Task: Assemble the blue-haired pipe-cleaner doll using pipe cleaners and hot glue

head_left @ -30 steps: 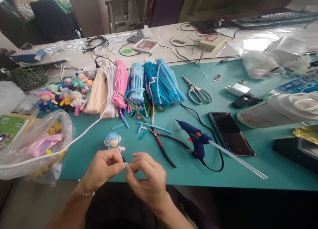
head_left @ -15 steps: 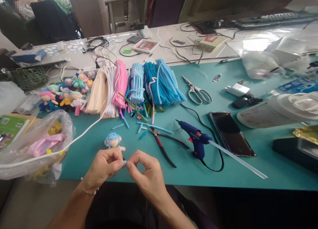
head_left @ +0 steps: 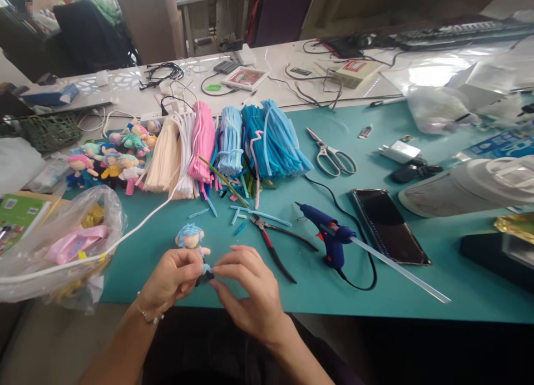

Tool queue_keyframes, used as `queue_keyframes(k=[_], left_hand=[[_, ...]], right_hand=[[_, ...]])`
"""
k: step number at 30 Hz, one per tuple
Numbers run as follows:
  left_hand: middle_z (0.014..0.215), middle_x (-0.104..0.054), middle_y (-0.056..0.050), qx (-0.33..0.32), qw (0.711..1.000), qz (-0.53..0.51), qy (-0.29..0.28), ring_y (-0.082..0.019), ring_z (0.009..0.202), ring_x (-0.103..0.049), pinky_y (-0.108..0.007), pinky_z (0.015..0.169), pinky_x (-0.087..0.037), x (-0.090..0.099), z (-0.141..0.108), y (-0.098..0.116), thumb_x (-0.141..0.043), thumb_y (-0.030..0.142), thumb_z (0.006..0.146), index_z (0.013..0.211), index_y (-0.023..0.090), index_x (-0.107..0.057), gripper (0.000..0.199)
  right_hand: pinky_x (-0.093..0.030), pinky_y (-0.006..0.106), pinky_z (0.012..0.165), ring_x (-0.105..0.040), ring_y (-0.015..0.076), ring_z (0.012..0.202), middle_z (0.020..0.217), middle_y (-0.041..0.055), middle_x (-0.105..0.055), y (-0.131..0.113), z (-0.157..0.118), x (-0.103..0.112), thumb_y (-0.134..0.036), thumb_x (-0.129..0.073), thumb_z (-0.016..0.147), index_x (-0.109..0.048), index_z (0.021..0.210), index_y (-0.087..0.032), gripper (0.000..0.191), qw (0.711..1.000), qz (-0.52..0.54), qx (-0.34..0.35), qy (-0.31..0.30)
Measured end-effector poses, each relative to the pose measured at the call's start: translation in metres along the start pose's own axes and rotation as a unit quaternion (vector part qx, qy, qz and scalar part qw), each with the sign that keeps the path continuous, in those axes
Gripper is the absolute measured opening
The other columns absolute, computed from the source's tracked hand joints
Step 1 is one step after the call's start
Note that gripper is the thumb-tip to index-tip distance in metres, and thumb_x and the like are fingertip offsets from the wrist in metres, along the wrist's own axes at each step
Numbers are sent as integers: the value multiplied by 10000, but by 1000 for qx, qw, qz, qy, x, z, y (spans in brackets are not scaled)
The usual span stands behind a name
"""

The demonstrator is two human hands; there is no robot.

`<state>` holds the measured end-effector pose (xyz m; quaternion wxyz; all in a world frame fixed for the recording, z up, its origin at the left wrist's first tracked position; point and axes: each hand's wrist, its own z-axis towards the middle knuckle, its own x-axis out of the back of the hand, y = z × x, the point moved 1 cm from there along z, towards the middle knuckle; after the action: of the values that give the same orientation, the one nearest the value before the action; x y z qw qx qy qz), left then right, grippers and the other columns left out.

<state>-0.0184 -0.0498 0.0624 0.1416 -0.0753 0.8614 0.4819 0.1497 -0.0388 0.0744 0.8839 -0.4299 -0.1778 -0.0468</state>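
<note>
A small fuzzy doll (head_left: 191, 237) with light blue hair stands at the front of the green mat. My left hand (head_left: 173, 274) is closed on its lower body, thumb and index finger pinched together. Just past those fingertips shows a short light blue fuzzy piece (head_left: 206, 268) with dark fuzzy legs beside it. My right hand (head_left: 252, 290) is to the right, thumb and fingers apart, fingertips near or touching the blue piece. Whether they touch, I cannot tell. The doll's middle is hidden by my left hand.
Bundles of pipe cleaners (head_left: 233, 146) stand behind, with cut bits around them. Finished dolls (head_left: 110, 159) are piled at left, near a plastic bag (head_left: 112, 212). Pliers (head_left: 271, 246), scissors (head_left: 329, 154), a glue gun (head_left: 329, 229), a phone (head_left: 390, 223) and a tumbler (head_left: 450, 187) lie right.
My right thumb and index finger were pinched at the blue piece and are now spread apart. More of the blue piece and dark legs shows. My left hand has barely shifted.
</note>
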Motion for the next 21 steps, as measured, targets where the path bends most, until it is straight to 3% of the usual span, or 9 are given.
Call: queue_keyframes(k=[3,9,11,13,14,16,18,21], left_hand=[[338,-319,110,17,999,-23,-24,-9,271,-191,-167,290,-132,-2,2,0,-813,512,553,498,168,-494,472],[360,-344,102,15,999,-16,-32,-8,266,-196,-168,277,-139,0,2,-7,-813,555,545,545,155,-553,477],[383,-371,97,-18,1000,15,1,-15,273,-210,-176,280,-146,5,2,-7,-795,573,564,616,152,-602,466],[479,-477,60,-99,989,78,77,-30,312,-288,-187,303,-216,12,2,-4,-761,530,643,666,160,-623,395],[563,-538,31,-159,971,127,127,-43,361,-360,-196,338,-281,16,3,0,-735,482,696,669,168,-622,335],[757,-623,-28,-294,892,259,224,-120,596,-560,-238,501,-441,26,6,7,-687,375,762,709,190,-636,199],[929,-658,-69,-347,814,382,268,-206,854,-621,-299,639,-495,35,12,10,-677,332,756,829,214,-663,139],[1104,-643,-110,-314,802,451,233,-274,1059,-600,-391,791,-518,47,24,3,-669,346,735,1049,211,-629,343]], right_hand=[[-516,379,835,-637,138,686,764,10,-672,3,1,-5,-88,-623,822,-578,861,-217,142,998,-36,45,19],[-516,363,822,-611,116,644,735,-8,-641,7,-1,-9,-67,-598,821,-554,819,-220,159,996,-46,62,52],[-513,367,824,-596,114,635,721,-14,-618,8,-3,-9,-63,-585,809,-542,796,-223,166,994,-57,62,64],[-507,367,830,-581,113,630,713,-19,-598,11,-5,-10,-59,-578,795,-531,773,-224,173,993,-73,57,74],[-502,366,832,-574,113,630,710,-20,-592,14,-6,-12,-59,-574,791,-527,761,-224,175,992,-83,52,78],[-493,346,802,-564,123,639,703,-13,-584,24,-8,-15,-70,-567,795,-525,731,-221,169,989,-114,40,80],[-471,318,730,-558,141,654,694,4,-580,36,-9,-18,-95,-556,813,-532,696,-213,168,984,-163,14,73],[-407,308,653,-542,166,655,689,29,-580,55,-10,-21,-128,-548,833,-556,653,-201,194,963,-262,-49,33]])
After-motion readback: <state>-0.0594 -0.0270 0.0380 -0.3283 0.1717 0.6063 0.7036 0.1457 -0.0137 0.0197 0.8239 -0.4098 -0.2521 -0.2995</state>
